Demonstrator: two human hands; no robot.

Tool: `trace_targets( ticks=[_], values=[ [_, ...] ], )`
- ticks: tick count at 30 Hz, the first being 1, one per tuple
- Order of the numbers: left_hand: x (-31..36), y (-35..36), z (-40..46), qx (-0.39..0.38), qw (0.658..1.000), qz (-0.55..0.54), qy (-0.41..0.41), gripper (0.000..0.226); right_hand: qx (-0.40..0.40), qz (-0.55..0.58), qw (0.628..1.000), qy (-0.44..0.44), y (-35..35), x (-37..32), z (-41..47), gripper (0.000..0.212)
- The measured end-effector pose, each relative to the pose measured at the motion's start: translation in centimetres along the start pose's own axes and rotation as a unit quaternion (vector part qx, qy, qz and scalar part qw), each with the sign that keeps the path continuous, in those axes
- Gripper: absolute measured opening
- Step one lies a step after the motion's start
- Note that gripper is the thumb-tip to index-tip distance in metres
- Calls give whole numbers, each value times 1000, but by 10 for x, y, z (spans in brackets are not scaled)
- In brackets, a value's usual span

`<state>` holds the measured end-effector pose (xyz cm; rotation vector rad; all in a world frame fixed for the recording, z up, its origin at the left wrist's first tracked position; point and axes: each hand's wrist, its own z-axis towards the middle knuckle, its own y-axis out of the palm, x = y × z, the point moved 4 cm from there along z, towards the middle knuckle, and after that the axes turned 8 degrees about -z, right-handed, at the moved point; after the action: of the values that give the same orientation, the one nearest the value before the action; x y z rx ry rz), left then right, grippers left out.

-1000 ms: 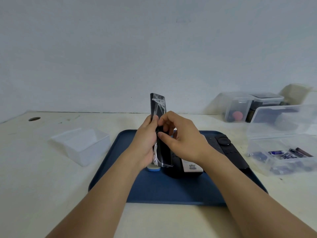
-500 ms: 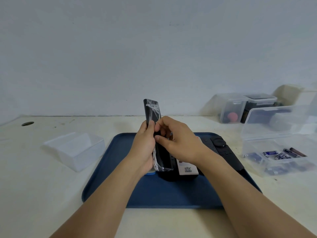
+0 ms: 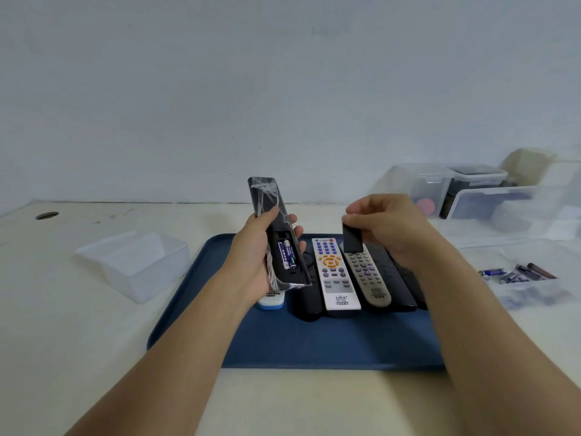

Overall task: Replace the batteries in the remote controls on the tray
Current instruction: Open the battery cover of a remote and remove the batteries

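Hands are apart over the blue tray (image 3: 314, 347): the left hand (image 3: 254, 262) wraps the black remote (image 3: 276, 234), tilted upright with its back open and 2 AAA batteries (image 3: 287, 253) seated in the bay. Its loose plastic wrap looks slippery, so holding by the long edges seems safest; the light, hard cells should lift out by a fingertip at 1 end. Further right, a white remote (image 3: 336, 273) and a grey remote (image 3: 367, 275) lie flat on the tray. Above them, the right hand (image 3: 390, 228) pinches the thin battery cover (image 3: 352, 239). Spare batteries (image 3: 515, 273) sit in a clear box on the bench (image 3: 78, 341).
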<state>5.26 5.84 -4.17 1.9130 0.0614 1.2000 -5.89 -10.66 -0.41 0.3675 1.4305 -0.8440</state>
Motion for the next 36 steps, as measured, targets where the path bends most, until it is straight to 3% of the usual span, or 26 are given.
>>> trace_targets(
  ticks=[7, 9, 11, 13, 16, 19, 27, 32, 36],
  values=[
    [0, 0, -1, -13, 1000, 2, -15, 49, 27, -81, 991, 103, -9, 13, 1, 9],
    [0, -1, 1, -14, 1000, 5, -13, 45, 45, -241, 963, 113, -14, 18, 2, 9],
    [0, -1, 3, -24, 1000, 12, -16, 43, 96, -386, 916, 50, -17, 11, 2, 10],
    [-1, 1, 4, -37, 999, 20, -12, 46, 98, -350, 929, -69, -7, -5, -3, 14],
    [-4, 3, 3, -52, 998, 37, -8, 47, -26, -190, 962, -195, 25, -30, -22, 14],
    [-4, 3, 3, -56, 997, 42, -14, 46, -107, -182, 941, -265, 52, -37, -38, 17],
    [1, -4, 2, 6, 998, 60, 16, 51, -84, -242, 915, -313, 66, -28, -39, 19],
    [4, -6, 4, 14, 997, 36, 62, 25, -72, -253, 904, -336, 73, -26, -39, 20],
    [1, -3, 3, 17, 995, 55, 78, 21, -64, -258, 907, -327, 76, -23, -37, 17]
  ],
)
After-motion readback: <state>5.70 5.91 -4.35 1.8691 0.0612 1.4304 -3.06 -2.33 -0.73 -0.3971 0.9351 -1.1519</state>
